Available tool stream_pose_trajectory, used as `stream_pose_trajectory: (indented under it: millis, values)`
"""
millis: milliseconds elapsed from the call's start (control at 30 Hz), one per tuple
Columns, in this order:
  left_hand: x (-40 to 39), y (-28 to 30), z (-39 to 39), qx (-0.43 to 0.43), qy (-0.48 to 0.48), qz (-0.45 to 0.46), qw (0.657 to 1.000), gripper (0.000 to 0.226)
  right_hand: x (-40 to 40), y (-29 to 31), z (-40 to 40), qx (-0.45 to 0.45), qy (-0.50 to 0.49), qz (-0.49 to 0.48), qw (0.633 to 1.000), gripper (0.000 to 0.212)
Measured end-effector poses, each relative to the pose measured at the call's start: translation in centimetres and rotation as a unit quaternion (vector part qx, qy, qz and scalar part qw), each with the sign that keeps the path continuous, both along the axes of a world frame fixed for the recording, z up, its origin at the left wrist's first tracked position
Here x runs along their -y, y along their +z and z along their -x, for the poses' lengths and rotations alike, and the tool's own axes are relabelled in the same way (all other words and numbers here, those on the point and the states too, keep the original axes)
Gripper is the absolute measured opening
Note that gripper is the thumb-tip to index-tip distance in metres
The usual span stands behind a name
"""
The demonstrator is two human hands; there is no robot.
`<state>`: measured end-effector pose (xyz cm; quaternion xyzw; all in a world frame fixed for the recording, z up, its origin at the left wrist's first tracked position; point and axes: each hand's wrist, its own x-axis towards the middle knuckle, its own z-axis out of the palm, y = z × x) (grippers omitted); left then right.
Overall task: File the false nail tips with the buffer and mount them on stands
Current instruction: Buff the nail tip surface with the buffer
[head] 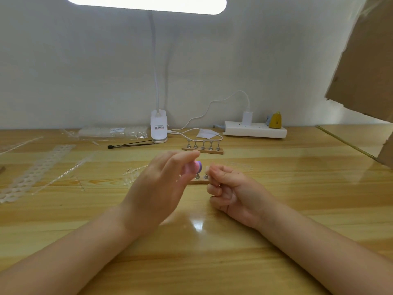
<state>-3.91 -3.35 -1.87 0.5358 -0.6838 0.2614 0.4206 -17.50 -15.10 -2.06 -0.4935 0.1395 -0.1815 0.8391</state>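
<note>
My left hand (pixel 161 184) holds a pink and purple buffer block (pixel 194 167) between thumb and fingers, its purple end pointing right. My right hand (pixel 227 188) is curled, its fingertips pinching what looks like a small clear nail tip (pixel 208 171) just right of the buffer; the tip is blurred. Behind both hands a wooden base with metal stands (pixel 201 178) is mostly hidden. A second wooden base (pixel 203 150) with several metal stands sits farther back, and I see no tips on it.
Clear plastic nail-tip strips and sprues (pixel 40 171) lie at the left, loose clear pieces (pixel 133 174) near my left hand. A clip lamp (pixel 158 126), black stick (pixel 129 145), bag of tips (pixel 112 132), power strip (pixel 255 129) line the back. Cardboard (pixel 365 60) stands at right.
</note>
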Motion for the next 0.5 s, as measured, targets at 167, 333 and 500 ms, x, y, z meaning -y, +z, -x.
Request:
stream_pose_trajectory:
  millis: [167, 333, 500]
  values:
    - [0.0, -0.5, 0.5, -0.084, -0.073, -0.057, 0.992, 0.029, 0.2, -0.1, 0.1, 0.012, 0.020, -0.002, 1.000, 0.006]
    - [0.0, -0.3, 0.4, -0.147, -0.072, -0.023, 0.986, 0.031, 0.1, 0.0, 0.0, 0.001, 0.012, 0.010, 1.000, 0.013]
    - [0.1, -0.9, 0.7, -0.125, -0.056, -0.072, 0.988, 0.029, 0.2, 0.0, 0.0, 0.004, 0.006, -0.005, 1.000, 0.009]
